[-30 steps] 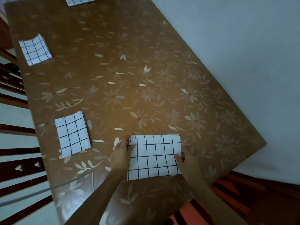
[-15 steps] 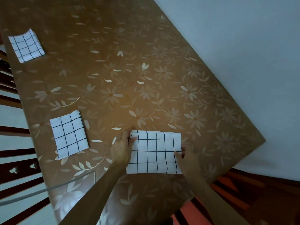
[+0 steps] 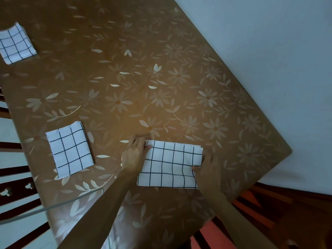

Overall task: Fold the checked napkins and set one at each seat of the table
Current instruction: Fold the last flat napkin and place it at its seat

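A white napkin with black checks (image 3: 170,164) lies folded into a rectangle near the table's near edge. My left hand (image 3: 134,155) rests on its left side, with straight fingers over the far left corner. My right hand (image 3: 208,171) is at the right edge; its thumb lies on top of the cloth and the fingers sit beside or under that edge. A square folded napkin (image 3: 70,149) lies to the left near the table's left side. Another folded napkin (image 3: 15,44) sits farther along that side.
The brown table top (image 3: 143,69) has a floral pattern and a glass cover. Dark wooden chair backs (image 3: 16,194) stand along its left side. A pale wall (image 3: 269,51) runs close along the right side, and another chair (image 3: 269,212) is at the near right corner.
My left hand has slid up to the napkin's far left corner. My right hand has moved up along the right edge. The napkin stays in place.
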`<state>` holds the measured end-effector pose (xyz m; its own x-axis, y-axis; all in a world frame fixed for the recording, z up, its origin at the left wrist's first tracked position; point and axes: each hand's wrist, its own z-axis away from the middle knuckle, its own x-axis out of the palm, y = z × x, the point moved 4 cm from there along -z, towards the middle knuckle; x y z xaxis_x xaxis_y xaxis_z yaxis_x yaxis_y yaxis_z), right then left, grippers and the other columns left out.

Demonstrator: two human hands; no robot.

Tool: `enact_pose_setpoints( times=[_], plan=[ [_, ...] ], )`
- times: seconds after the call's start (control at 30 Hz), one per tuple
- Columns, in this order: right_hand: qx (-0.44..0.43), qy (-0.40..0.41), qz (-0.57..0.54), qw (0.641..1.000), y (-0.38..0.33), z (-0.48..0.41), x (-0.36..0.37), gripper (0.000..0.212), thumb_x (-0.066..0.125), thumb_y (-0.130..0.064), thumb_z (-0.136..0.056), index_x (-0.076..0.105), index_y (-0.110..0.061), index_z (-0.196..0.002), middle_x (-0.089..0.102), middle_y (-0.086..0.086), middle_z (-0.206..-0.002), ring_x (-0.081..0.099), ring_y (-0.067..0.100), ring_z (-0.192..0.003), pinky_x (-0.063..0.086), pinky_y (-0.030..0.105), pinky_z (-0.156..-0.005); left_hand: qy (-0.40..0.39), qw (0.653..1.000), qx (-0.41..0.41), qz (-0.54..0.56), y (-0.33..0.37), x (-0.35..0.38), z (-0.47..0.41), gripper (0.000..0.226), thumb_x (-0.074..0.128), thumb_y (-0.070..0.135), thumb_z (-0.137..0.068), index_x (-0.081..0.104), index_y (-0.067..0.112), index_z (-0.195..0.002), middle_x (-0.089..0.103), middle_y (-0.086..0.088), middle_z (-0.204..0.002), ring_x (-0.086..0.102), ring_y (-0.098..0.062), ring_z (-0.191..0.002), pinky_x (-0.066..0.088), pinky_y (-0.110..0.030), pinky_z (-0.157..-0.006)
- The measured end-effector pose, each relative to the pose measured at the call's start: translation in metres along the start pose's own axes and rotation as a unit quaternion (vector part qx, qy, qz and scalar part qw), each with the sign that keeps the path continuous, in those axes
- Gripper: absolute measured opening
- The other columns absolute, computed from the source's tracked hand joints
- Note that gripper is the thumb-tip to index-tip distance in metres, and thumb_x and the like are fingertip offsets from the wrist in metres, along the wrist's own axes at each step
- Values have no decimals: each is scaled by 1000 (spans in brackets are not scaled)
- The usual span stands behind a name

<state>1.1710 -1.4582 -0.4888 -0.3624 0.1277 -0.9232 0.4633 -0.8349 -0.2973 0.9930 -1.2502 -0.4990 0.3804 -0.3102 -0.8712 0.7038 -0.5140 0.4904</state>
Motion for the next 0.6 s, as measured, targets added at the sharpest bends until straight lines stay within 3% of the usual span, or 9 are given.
enact_pose_setpoints(
  times=[0.17, 0.3, 0.4, 0.5, 0.6],
  plan=[
    [-182, 49, 30, 982, -49, 14, 2, 64, 70, 5, -71, 51, -14, -129, 45, 16, -144, 44, 34, -133, 42, 48, -106, -10, 1000, 8, -7, 0, 4, -1, 30, 51, 37, -96, 61, 10, -105, 67, -5, -103, 54, -27, -114, 53, -39, -57],
    [-278, -28, 35, 960, -92, 25, 24, 45, 46, -20, -99, 41, -15, -144, 27, 10, -159, 21, 25, -148, 21, 42, -119, -4, 999, 35, -32, 1, 5, 1, 43, 39, 42, -94, 63, 10, -112, 67, -6, -104, 59, -29, -110, 57, -39, -64],
    [-304, -79, 93, 945, -102, 31, 51, 58, 24, -40, -103, 23, -11, -154, 10, 9, -164, 4, 24, -151, 16, 45, -121, 3, 999, 33, -38, 0, 5, -1, 43, 40, 42, -94, 63, 10, -109, 66, -6, -100, 60, -29, -105, 58, -38, -59],
    [-309, -98, 129, 937, -94, 31, 66, 65, 25, -46, -103, 11, -12, -156, 1, 8, -164, -4, 22, -151, 7, 44, -122, -7, 998, 41, -49, -1, 8, 1, 44, 40, 41, -95, 60, 9, -117, 64, -9, -109, 60, -30, -103, 59, -40, -61],
    [-320, -102, 147, 930, -90, 30, 65, 67, 24, -49, -103, 6, -14, -156, -3, 8, -164, -7, 22, -151, 1, 43, -120, -28, 999, 29, -10, -1, 10, 2, 43, 42, 36, -96, 48, 13, -132, 51, -12, -135, 53, -32, -118, 56, -45, -80]
  ],
)
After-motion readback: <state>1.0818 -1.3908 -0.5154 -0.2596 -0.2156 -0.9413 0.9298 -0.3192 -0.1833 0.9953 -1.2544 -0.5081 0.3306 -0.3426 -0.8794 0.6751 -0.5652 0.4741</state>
